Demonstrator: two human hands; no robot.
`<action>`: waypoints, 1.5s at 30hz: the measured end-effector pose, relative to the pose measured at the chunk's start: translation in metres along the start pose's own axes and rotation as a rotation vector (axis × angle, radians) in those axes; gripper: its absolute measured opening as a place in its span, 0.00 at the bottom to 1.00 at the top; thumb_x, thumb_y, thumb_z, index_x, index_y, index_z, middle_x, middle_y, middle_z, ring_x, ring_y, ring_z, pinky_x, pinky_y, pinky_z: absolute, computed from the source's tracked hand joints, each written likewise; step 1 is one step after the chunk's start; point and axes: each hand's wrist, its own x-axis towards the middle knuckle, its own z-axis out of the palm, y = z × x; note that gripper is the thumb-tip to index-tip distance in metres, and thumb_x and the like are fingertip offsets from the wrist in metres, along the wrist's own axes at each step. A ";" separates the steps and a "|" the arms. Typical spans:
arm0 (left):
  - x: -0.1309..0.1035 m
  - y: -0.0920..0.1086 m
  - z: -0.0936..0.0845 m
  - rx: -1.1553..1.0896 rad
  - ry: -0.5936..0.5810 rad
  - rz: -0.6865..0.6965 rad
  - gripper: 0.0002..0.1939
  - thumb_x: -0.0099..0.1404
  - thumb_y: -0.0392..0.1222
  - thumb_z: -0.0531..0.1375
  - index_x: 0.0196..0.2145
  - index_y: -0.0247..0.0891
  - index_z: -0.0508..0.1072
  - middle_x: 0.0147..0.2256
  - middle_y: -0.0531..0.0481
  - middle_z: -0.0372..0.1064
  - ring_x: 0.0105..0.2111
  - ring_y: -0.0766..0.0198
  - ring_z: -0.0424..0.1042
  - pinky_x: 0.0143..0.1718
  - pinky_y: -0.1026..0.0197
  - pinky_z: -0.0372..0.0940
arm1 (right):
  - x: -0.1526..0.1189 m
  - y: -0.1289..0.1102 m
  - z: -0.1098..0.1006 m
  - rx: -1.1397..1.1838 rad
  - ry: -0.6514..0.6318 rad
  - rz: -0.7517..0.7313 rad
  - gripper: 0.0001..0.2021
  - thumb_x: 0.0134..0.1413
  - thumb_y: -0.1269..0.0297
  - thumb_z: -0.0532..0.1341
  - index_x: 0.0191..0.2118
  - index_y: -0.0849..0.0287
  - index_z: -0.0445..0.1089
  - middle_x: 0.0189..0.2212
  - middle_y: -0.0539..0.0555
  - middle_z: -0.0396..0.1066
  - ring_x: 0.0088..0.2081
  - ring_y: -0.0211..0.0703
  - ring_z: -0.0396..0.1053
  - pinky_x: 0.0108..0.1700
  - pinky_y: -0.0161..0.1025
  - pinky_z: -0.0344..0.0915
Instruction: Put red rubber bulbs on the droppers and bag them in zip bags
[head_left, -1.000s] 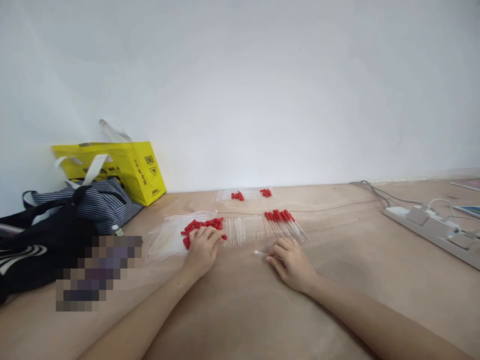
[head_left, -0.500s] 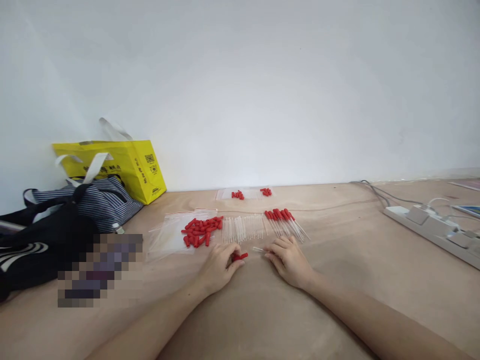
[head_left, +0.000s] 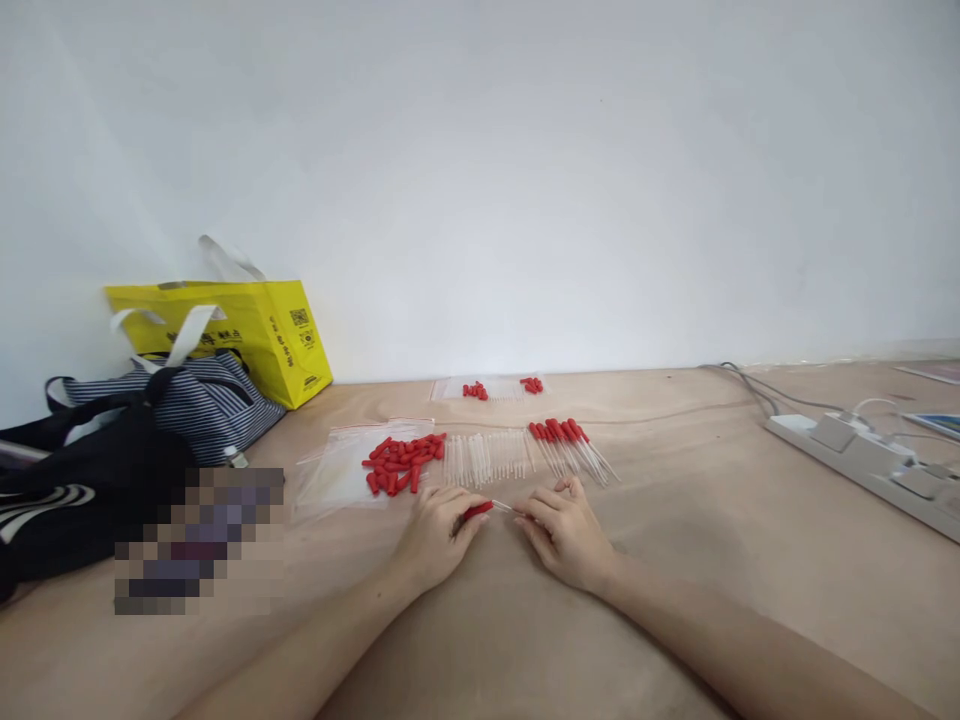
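Note:
My left hand pinches a red rubber bulb, its open end pointing right. A thin clear tube is pinched in my right hand, its left end touching the mouth of that bulb. Behind my left hand a pile of red bulbs lies on clear plastic bags. Loose clear tubes lie side by side in a row behind the gap between my hands. To their right, several tubes with red bulbs on their ends lie fanned out.
Near the wall lies a clear bag with more red bulbs and tubes. At left stand a yellow bag, a striped bag and a black bag. A white power strip with plugs and cables is at right.
My right hand has moved slightly left, bringing the tube against the bulb in my left hand. The gap between the two pieces has closed.

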 end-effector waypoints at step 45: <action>-0.001 0.010 -0.007 0.119 0.108 0.191 0.07 0.61 0.41 0.53 0.28 0.40 0.69 0.25 0.57 0.70 0.28 0.67 0.67 0.49 0.49 0.41 | 0.010 -0.003 -0.005 0.048 -0.083 -0.068 0.10 0.57 0.69 0.48 0.35 0.57 0.66 0.27 0.49 0.68 0.27 0.35 0.59 0.34 0.37 0.43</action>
